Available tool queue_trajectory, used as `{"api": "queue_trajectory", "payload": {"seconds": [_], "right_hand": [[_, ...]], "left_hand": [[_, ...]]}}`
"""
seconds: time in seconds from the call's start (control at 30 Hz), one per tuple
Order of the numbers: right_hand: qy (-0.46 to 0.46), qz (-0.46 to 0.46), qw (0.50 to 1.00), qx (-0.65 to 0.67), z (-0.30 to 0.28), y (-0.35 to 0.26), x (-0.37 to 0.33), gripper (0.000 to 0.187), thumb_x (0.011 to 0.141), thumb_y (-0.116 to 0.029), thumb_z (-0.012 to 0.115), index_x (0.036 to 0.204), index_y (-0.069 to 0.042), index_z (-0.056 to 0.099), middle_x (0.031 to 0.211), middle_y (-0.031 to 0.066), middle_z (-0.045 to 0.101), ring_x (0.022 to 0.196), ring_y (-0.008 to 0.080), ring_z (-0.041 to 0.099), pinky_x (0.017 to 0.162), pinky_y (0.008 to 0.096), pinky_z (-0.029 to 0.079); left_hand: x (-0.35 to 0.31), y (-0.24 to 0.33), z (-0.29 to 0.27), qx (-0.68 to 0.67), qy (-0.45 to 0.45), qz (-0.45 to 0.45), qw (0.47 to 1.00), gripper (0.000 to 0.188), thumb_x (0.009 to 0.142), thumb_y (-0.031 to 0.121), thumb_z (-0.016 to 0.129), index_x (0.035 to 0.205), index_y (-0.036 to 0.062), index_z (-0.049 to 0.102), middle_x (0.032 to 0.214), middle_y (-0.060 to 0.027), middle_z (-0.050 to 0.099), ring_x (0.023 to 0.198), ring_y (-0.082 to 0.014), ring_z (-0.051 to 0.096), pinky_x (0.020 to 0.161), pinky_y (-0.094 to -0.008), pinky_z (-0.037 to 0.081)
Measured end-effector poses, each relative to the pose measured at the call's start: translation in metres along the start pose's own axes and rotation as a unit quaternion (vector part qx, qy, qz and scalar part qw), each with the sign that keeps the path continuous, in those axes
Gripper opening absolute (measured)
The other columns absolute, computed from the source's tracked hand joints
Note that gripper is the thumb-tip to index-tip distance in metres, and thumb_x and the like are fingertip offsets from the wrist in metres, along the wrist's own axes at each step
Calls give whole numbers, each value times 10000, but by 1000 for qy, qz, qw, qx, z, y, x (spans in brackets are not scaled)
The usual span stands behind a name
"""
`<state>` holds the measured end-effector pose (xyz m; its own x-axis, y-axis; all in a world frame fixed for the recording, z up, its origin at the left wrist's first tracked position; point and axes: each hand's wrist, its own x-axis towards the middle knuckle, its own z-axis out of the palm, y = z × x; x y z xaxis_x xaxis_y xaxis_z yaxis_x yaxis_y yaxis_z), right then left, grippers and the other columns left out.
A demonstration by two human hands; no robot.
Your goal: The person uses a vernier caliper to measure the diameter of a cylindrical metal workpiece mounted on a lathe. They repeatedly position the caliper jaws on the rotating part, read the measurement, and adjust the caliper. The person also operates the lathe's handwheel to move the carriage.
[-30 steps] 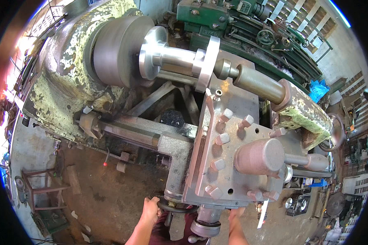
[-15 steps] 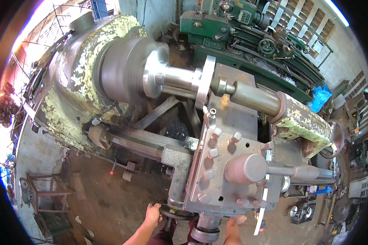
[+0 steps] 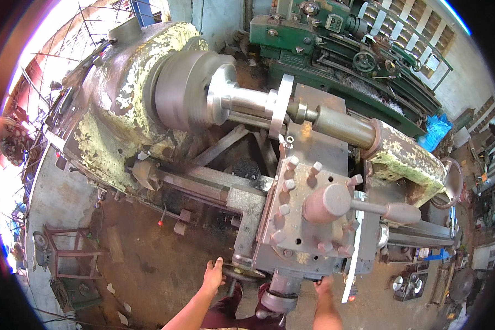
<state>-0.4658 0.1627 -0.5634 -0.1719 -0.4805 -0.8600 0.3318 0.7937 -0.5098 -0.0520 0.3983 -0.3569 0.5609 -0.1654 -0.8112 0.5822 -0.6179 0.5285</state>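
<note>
My left hand [image 3: 213, 276] is closed on the rim of a dark handwheel [image 3: 245, 273] below the lathe carriage. At the carriage's front edge, my right hand [image 3: 324, 287] is closed around something small and dark, its fingers partly hidden. A shiny metal shaft [image 3: 248, 99] with a round flange [image 3: 281, 107] runs between the chuck [image 3: 184, 91], blurred by spinning, and the tailstock centre [image 3: 300, 111]. The cutting tool [image 3: 285, 142] sits just below the flange; contact cannot be made out. It is clamped in the bolted tool post [image 3: 300, 220], topped by a locking lever [image 3: 382, 208].
The worn headstock [image 3: 115, 104] stands left, the tailstock [image 3: 404, 157] right. A second, green lathe [image 3: 335, 60] stands behind, with a blue plastic bag [image 3: 435, 132] near its end. A metal stand [image 3: 74, 247] is on the floor at left. A red-knobbed lever [image 3: 161, 223] hangs below the bed.
The view has shifted slightly. My left hand has moved up along the handwheel rim, its thumb now raised. My right hand shows more fully beside the carriage. The chuck is blurred in both frames.
</note>
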Motion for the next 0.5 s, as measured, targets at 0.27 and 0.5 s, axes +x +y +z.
{"api": "queue_trajectory", "payload": {"seconds": [0.27,0.5], "right_hand": [[-38,-234,969,66,-29,-102,-163,254,1022,-378,585,972,-131,621,789,11,633,618,174,607,521,311,486],[28,-421,876,-233,20,-117,-247,242,1055,-295,588,978,-66,591,804,40,639,570,117,590,460,265,470]], "left_hand": [[-26,-19,15,158,11,188,969,1211,874,526,749,1575,-149,28,1626,-383,182,1519,-451,274,1247,-431,251],[-22,-13,23,15,-23,119,992,1188,893,387,765,1581,-123,-58,1582,-365,306,1493,-379,348,1226,-371,267]]}}
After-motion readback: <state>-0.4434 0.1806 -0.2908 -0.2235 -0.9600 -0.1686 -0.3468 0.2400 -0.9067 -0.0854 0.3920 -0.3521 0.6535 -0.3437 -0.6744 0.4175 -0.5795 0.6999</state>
